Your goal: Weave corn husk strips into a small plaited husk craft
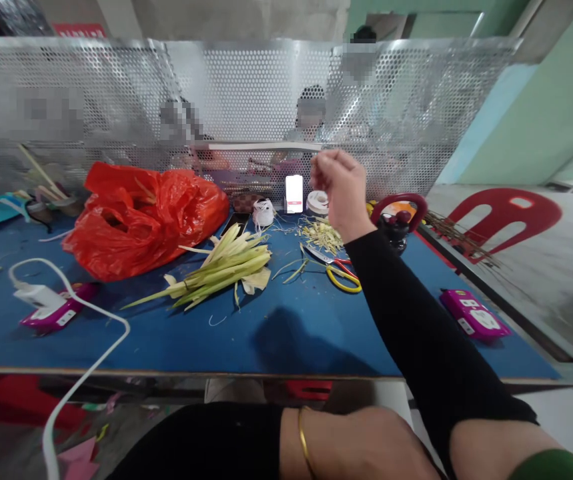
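Observation:
My right hand (342, 190) is raised over the back of the blue table (286, 333), in front of a perforated metal screen. Its fingers are curled closed, and whatever they may hold is hidden or too small to name. A pale strip (266, 146) runs along the screen to the left of the fingers; I cannot tell whether they touch it. Below this hand are cut pale-green leaf pieces (322, 235) and scissors (342, 275) with red and yellow handles. My left hand (366, 437), with a gold bracelet at the wrist, is low near my body, its fingers hidden.
A bundle of corn husks (226, 267) lies mid-table beside a red plastic bag (141, 220). A lit phone (294, 193) stands near white thread (263, 213). A white cable (111, 317) crosses the left. A purple packet (473, 315) sits right. People are behind the perforated screen (246, 87).

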`<state>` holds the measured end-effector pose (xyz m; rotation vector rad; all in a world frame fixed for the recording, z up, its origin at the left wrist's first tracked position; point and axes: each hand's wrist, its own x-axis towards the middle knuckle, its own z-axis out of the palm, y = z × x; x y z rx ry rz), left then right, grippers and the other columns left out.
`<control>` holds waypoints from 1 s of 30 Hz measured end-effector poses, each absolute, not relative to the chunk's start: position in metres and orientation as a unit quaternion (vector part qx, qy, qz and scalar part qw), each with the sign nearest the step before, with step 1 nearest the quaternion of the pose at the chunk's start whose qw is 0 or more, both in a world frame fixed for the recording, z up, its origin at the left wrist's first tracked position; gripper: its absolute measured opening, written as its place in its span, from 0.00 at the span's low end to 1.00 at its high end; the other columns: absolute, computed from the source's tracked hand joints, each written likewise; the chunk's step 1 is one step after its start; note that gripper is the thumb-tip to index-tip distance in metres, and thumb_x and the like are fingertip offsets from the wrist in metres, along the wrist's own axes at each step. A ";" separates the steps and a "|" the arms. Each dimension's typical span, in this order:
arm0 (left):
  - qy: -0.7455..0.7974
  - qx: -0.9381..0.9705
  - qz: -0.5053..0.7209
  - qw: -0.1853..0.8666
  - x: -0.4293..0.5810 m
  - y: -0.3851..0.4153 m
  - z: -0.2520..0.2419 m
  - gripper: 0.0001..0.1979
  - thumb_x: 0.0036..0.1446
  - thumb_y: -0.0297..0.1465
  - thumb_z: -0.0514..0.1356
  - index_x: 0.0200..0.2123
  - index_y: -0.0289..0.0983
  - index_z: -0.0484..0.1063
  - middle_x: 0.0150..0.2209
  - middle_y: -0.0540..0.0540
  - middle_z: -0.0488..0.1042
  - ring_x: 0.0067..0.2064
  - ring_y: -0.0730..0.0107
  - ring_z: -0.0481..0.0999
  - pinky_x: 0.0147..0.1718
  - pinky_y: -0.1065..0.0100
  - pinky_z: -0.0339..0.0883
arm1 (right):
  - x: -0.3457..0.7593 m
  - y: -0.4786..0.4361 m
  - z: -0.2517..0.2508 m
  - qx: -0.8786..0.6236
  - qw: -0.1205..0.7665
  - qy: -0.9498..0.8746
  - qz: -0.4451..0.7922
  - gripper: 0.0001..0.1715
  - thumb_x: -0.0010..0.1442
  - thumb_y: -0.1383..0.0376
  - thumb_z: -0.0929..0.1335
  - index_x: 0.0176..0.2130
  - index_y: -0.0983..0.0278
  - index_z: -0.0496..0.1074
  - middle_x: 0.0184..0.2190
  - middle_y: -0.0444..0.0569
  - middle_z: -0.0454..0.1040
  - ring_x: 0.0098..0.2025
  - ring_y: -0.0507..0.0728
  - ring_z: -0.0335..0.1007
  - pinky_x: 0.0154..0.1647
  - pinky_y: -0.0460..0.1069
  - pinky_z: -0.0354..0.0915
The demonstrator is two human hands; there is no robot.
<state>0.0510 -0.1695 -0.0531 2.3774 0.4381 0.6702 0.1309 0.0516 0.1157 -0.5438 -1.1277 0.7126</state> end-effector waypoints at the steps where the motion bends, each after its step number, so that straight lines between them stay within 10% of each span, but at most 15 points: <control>1: 0.148 0.899 0.260 0.320 0.050 -0.167 -0.047 0.09 0.59 0.39 0.61 0.27 0.47 0.77 0.27 0.55 0.76 0.32 0.72 0.78 0.27 0.75 0.68 | 0.129 0.051 0.105 -0.269 0.741 -0.526 0.320 0.10 0.56 0.73 0.66 0.26 0.62 0.70 0.20 0.38 0.68 0.21 0.47 0.62 0.23 0.44 0.58; 5: 0.239 0.833 0.336 0.369 0.051 -0.156 -0.030 0.13 0.65 0.27 0.51 0.36 0.37 0.77 0.35 0.46 0.78 0.36 0.71 0.76 0.35 0.72 0.68 | 0.129 0.055 0.066 -0.350 0.695 -0.553 0.297 0.10 0.55 0.72 0.66 0.24 0.63 0.70 0.19 0.38 0.68 0.21 0.47 0.63 0.24 0.44 0.60; 10: 0.238 0.783 0.376 0.434 0.055 -0.158 -0.029 0.06 0.51 0.32 0.67 0.30 0.36 0.75 0.30 0.48 0.73 0.34 0.69 0.72 0.34 0.70 0.64 | 0.138 0.069 0.034 -0.395 0.668 -0.559 0.292 0.08 0.56 0.70 0.67 0.25 0.63 0.70 0.20 0.39 0.69 0.20 0.47 0.64 0.24 0.44 0.61; 19: 0.272 0.699 0.144 0.646 0.050 -0.140 -0.021 0.07 0.61 0.34 0.55 0.32 0.37 0.67 0.27 0.53 0.65 0.30 0.73 0.65 0.30 0.72 0.59 | 0.155 0.077 -0.013 -0.507 0.548 -0.631 0.211 0.13 0.66 0.61 0.67 0.45 0.67 0.71 0.39 0.48 0.75 0.35 0.53 0.74 0.35 0.51 0.72; 23: 0.202 0.813 0.032 0.545 0.049 -0.125 0.010 0.15 0.55 0.44 0.61 0.26 0.38 0.71 0.22 0.54 0.64 0.27 0.72 0.64 0.28 0.70 0.54 | 0.145 0.065 -0.020 -0.537 0.473 -0.685 0.139 0.16 0.66 0.61 0.67 0.50 0.66 0.70 0.48 0.51 0.73 0.44 0.57 0.73 0.43 0.56 0.72; 30: 0.397 0.486 0.317 0.711 0.098 -0.121 0.034 0.20 0.55 0.38 0.62 0.16 0.38 0.60 0.16 0.57 0.51 0.21 0.76 0.53 0.25 0.70 0.50 | 0.110 0.044 -0.029 -0.502 0.380 -0.771 0.097 0.14 0.65 0.61 0.68 0.48 0.67 0.71 0.47 0.52 0.73 0.47 0.59 0.72 0.48 0.58 0.69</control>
